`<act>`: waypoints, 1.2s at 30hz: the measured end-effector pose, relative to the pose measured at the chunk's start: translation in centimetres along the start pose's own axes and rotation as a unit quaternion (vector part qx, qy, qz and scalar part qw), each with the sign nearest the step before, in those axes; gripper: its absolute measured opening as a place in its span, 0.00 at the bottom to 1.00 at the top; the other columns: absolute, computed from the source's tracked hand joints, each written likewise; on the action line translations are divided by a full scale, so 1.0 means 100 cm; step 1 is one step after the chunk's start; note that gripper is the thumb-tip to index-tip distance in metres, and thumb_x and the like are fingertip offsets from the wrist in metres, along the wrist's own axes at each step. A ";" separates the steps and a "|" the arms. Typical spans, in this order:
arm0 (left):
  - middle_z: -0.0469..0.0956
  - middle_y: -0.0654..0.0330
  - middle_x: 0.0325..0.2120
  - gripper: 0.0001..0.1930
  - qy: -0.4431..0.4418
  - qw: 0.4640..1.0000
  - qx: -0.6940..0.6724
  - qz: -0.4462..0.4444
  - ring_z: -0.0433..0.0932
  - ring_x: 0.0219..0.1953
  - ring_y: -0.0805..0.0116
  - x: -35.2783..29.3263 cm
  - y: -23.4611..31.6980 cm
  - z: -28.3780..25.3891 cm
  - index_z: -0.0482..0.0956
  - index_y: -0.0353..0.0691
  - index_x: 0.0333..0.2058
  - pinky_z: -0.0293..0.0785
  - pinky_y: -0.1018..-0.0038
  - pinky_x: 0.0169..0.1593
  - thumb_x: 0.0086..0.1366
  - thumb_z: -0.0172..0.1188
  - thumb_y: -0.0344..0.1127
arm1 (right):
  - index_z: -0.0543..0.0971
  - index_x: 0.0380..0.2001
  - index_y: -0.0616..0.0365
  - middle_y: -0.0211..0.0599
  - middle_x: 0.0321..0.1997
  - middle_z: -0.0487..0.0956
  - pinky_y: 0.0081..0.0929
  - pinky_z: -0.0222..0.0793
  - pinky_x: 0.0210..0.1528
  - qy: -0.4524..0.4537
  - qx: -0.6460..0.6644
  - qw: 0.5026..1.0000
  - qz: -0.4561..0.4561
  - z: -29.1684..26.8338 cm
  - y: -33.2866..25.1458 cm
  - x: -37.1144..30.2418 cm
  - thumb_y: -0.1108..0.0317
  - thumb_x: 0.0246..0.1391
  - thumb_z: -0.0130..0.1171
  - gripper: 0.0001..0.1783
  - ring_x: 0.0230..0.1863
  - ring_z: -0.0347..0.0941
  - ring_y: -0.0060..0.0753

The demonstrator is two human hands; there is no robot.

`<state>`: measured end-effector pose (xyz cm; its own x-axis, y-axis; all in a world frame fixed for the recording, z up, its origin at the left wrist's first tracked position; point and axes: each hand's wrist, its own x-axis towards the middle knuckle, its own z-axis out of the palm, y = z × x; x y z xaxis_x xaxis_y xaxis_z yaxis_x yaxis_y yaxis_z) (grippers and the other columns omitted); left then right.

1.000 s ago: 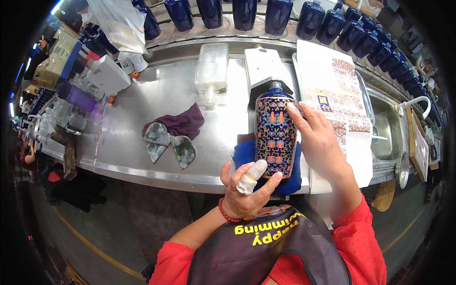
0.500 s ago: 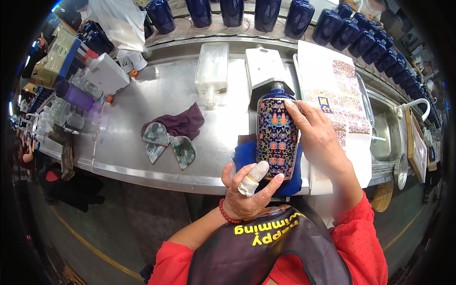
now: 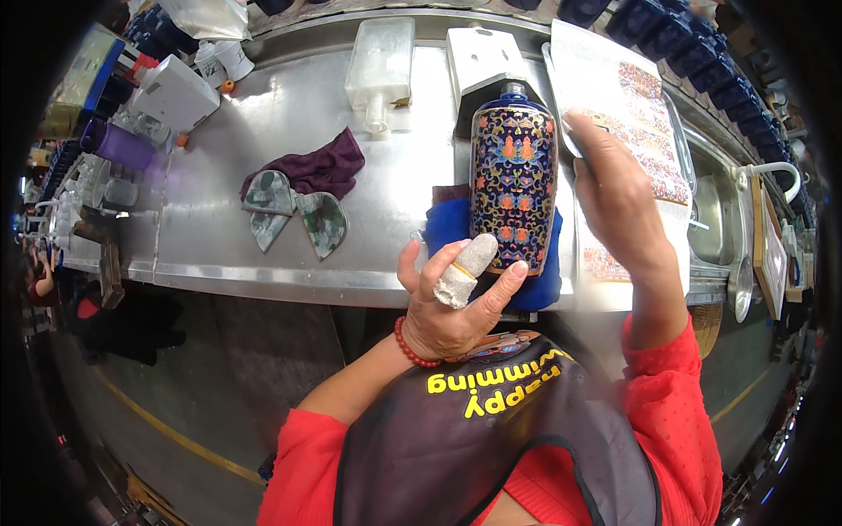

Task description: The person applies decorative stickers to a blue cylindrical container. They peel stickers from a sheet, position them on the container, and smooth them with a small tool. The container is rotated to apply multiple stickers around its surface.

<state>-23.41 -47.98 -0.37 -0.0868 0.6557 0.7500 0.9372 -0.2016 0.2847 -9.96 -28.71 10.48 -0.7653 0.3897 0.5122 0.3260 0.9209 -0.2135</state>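
Note:
A dark blue bottle [image 3: 515, 188] with a colourful floral pattern lies neck away from me, its upper end against a black-edged white block [image 3: 485, 54]. Beneath its lower part is a blue cloth [image 3: 449, 230]. My left hand [image 3: 445, 309] holds the bottle's near end between the thumb and a finger wrapped in a whitish covering. To the right of the bottle, my right hand [image 3: 621, 188] is lifted away from it, over a sheet of printed patterns [image 3: 601, 57]. Motion smears its fingers; a greyish patch along them cannot be made out.
Left on the metal table [image 3: 210, 184] lie a purple cloth [image 3: 320, 164] and green-grey mottled pieces [image 3: 322, 223]. A clear bottle [image 3: 381, 66] lies farther back. A sink [image 3: 715, 197] with a white tap [image 3: 776, 175] is right; blue bottles [image 3: 640, 22] line the far edge.
My right hand has left the bottle's upper right side and moved right, over the sheet. My left hand stays at the bottle's near end. The whole view has shifted with my head.

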 end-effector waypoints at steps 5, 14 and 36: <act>0.81 0.59 0.50 0.21 -0.015 0.999 -0.023 -0.026 0.71 0.54 0.60 0.000 0.003 -0.003 0.86 0.56 0.53 0.42 0.45 0.71 0.58 0.66 0.37 | 0.74 0.37 0.58 0.42 0.23 0.79 0.44 0.74 0.33 -0.025 -0.041 0.998 -0.035 -0.017 -0.005 0.021 0.74 0.56 0.61 0.07 0.28 0.80 0.50; 0.77 0.49 0.56 0.34 -0.013 0.984 -0.131 -0.122 0.69 0.57 0.48 -0.009 -0.018 -0.002 0.68 0.35 0.67 0.41 0.47 0.72 0.68 0.62 0.47 | 0.79 0.30 0.48 0.26 0.28 0.67 0.36 0.68 0.44 -0.147 0.077 0.954 -0.252 -0.011 -0.058 -0.018 0.66 0.42 0.66 0.09 0.32 0.70 0.32; 0.83 0.64 0.48 0.20 -0.007 1.000 0.010 -0.023 0.72 0.55 0.64 -0.006 -0.004 -0.006 0.86 0.54 0.53 0.44 0.43 0.70 0.61 0.63 0.37 | 0.80 0.37 0.64 0.39 0.29 0.77 0.28 0.68 0.30 0.011 0.244 0.961 0.132 0.008 -0.031 -0.064 0.70 0.55 0.71 0.11 0.28 0.73 0.35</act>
<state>-23.95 -48.75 -0.60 -0.1248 0.6746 0.7275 0.9390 -0.1565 0.3062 -6.49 -34.07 7.22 -0.6772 0.6154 0.4033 0.2045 0.6839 -0.7003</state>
